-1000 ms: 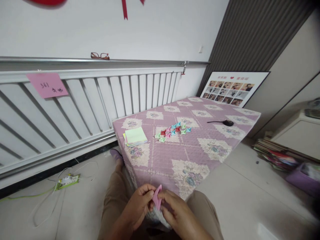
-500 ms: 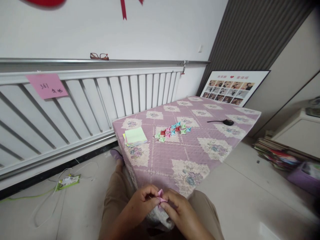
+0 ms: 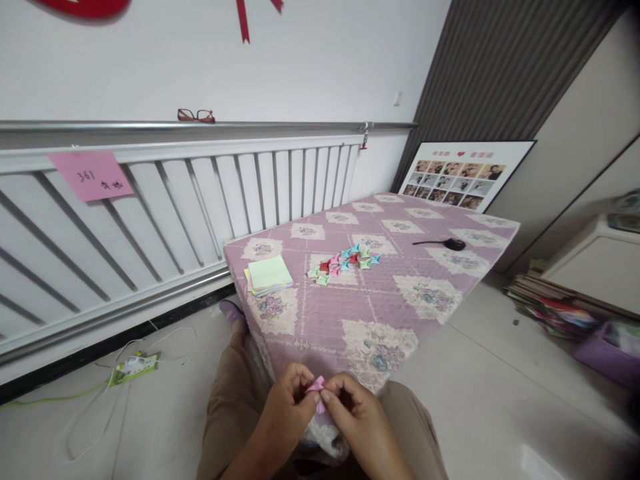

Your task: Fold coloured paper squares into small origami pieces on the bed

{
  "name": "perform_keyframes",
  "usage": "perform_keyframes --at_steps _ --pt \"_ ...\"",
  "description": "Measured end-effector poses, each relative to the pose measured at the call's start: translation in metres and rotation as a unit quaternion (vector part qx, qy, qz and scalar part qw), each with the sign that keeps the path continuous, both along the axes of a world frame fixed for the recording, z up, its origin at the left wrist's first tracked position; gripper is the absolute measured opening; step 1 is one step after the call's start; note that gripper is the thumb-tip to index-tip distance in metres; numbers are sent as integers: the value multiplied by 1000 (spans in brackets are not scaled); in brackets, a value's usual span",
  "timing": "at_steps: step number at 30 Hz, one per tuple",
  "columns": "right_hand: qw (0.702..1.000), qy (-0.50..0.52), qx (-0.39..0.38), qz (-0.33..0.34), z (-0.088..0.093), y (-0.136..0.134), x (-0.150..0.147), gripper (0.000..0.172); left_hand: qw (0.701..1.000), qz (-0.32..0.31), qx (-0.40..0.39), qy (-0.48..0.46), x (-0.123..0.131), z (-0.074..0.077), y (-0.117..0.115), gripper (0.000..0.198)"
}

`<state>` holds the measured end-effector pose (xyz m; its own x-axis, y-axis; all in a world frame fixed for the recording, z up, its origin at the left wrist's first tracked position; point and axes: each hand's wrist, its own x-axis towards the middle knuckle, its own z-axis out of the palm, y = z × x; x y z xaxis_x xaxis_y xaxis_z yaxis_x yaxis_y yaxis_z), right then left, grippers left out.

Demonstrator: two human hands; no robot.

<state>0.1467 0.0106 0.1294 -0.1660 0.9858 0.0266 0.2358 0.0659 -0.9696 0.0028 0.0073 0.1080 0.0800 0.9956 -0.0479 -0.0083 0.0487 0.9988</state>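
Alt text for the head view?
The left hand and right hand pinch a small folded pink paper between them, at the near edge of a table with a purple floral cloth. On it lie colourful folded paper pieces and a stack of sheets.

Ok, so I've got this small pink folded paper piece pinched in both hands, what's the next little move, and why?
Probably squeeze the fold flat. The small pink folded paper piece is pinched between the left hand and right hand with its corners splayed, and similar multicoloured folded paper pieces lie clustered on the pink floral tablecloth.
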Motion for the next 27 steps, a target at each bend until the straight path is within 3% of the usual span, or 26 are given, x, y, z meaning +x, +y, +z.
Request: perform_keyframes --at_steps 5,10,14,17,21,27 --pt "1000 1 12 15 0 1 -3 20 1000 5 21 -7 4 -9 1 23" --pt "1000 -15 25 -7 1 2 -3 24 1000 11 8 9 2 -7 1 28" --pt "999 23 11 -33 -3 2 -4 24 997 -58 -33 25 0 -6 0 12" --pt "995 93 -40 -27 -7 2 -7 26 993 -101 -53 25 2 -6 -3 18" --pt "990 127 -65 -11 -6 2 -11 28 993 -95 -58 40 6 -4 -4 22" --pt "994 85 -31 -63 -6 4 -9 36 992 -82 -80 46 7 -1 -5 20"
